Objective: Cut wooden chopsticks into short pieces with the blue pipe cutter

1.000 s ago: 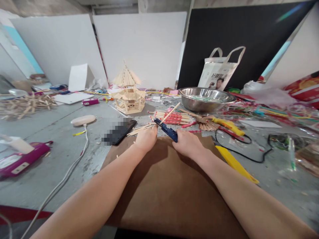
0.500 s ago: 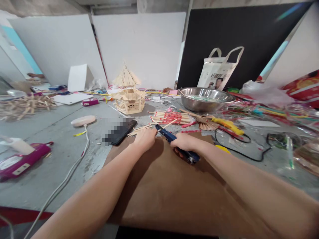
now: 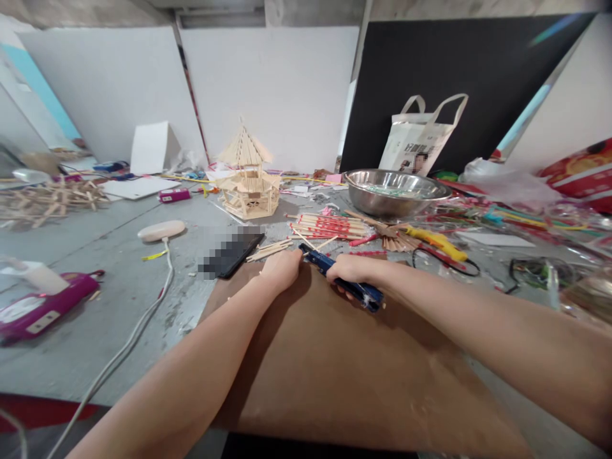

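Observation:
My left hand is closed, its fingertips pinching what looks like a thin wooden stick at the tip of a dark blue hand tool. The held end is mostly hidden by my fingers. My right hand wraps round the tool's handles; the exact kind of tool is unclear. Both hands are over a brown board. Loose wooden sticks lie just beyond my left hand, beside a black phone. Farther back is a pile of sticks with red wrapping.
A wooden stick pavilion model stands at the back. To its right are a steel basin and a white bag. A yellow-handled tool with a black cord lies right. On the left are a purple power strip and white cable.
The blue tool's rear end has dropped slightly and a small pale bit shows beside it. Sticks near its tip lie at a different angle. My left hand has barely moved.

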The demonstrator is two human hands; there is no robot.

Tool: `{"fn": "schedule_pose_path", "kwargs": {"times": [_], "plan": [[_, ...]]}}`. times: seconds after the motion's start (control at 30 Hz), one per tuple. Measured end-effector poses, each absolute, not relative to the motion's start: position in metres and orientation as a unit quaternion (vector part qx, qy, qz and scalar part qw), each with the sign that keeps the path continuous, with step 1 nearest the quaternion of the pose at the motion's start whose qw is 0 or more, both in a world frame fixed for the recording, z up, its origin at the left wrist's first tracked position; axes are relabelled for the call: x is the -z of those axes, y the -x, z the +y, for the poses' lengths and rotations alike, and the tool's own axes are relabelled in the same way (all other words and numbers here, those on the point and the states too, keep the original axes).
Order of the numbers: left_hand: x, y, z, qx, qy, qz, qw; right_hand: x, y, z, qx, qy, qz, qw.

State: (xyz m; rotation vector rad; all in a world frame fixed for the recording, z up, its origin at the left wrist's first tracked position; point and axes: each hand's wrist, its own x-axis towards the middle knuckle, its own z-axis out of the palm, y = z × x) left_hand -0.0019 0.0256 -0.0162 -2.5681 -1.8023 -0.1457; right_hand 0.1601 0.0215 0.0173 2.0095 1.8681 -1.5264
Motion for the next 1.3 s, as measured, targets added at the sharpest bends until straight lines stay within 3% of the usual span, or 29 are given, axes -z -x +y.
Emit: {"fn": "schedule_pose_path", "kwargs": {"times": [1.3], "plan": [[0.0198, 0.0034, 0.0284, 0.04, 0.817, -0.575, 0.013, -0.0214, -0.1583, 0.0153, 0.462, -0.64, 0.614, 0.006]]}}
